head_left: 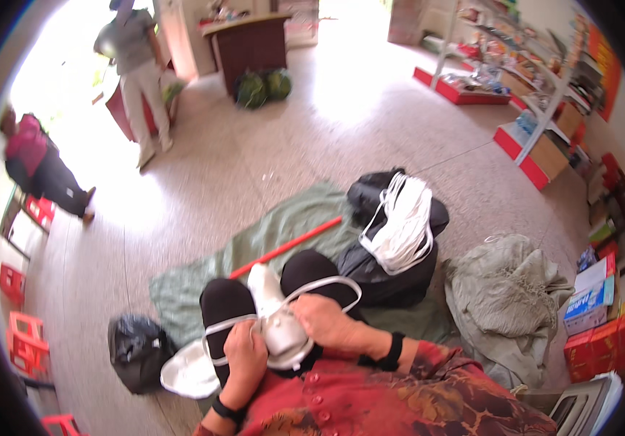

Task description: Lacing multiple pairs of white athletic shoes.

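Observation:
I am seated, and a white cord (341, 282) loops across my black-clad knees. My left hand (246, 350) is closed, gripping the cord by the left thigh. My right hand (325, 320) is also closed, its fingers curled where the cord runs in at the right thigh. Between the two hands sits a rounded white object (283, 336) whose kind I cannot make out. A bundle of the same white cord (403, 225) rests on a black plastic bag (385, 280), ahead and to the right.
A red stick (287, 247) lies on a green woven sheet (203, 258). Left are a small black bag (138, 352) and red stools (27, 341); right, a grey sack (501, 301), red boxes (603, 345) and shelves (538, 131). Two people stand or sit at the far left.

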Motion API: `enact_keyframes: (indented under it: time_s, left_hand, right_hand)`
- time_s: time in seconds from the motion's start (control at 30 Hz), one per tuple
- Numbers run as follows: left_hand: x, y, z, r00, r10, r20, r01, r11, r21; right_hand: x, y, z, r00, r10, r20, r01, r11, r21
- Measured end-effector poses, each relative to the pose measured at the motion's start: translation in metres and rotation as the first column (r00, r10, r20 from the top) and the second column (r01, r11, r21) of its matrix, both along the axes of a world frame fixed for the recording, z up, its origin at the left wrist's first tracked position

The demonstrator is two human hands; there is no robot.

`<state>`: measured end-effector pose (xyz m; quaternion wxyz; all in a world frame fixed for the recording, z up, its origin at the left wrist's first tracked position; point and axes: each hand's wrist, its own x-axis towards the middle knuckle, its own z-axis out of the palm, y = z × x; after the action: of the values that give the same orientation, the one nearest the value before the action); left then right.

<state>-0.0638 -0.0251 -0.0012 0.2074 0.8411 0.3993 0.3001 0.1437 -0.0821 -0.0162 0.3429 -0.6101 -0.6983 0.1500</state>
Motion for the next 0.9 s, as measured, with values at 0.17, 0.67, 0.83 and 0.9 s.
enact_keyframes:
  time_s: [0.17,0.67,0.83,0.9]
  left_hand:
    - [0.007,-0.001,0.006,0.998,0.005,0.059,-0.009,0.998,0.057]
    - [0.015,0.018,0.04,0.869,-0.201,-0.452,0.27,0.958,0.094]
    - [0.015,0.014,0.044,0.888,-0.262,-0.377,0.313,0.946,0.08]
    - [0.019,0.014,0.045,0.793,-0.184,-0.581,0.353,0.915,0.193]
  right_hand:
    - [0.0,0.001,0.015,0.988,0.042,0.146,-0.063,0.988,0.141]
    - [-0.005,0.02,0.09,0.787,0.429,0.444,-0.518,0.85,0.098]
    - [0.0,-0.018,0.132,0.73,0.469,-0.497,-0.336,0.88,0.336]
    - [0.015,-0.012,0.123,0.525,0.231,-0.819,-0.18,0.971,0.159]
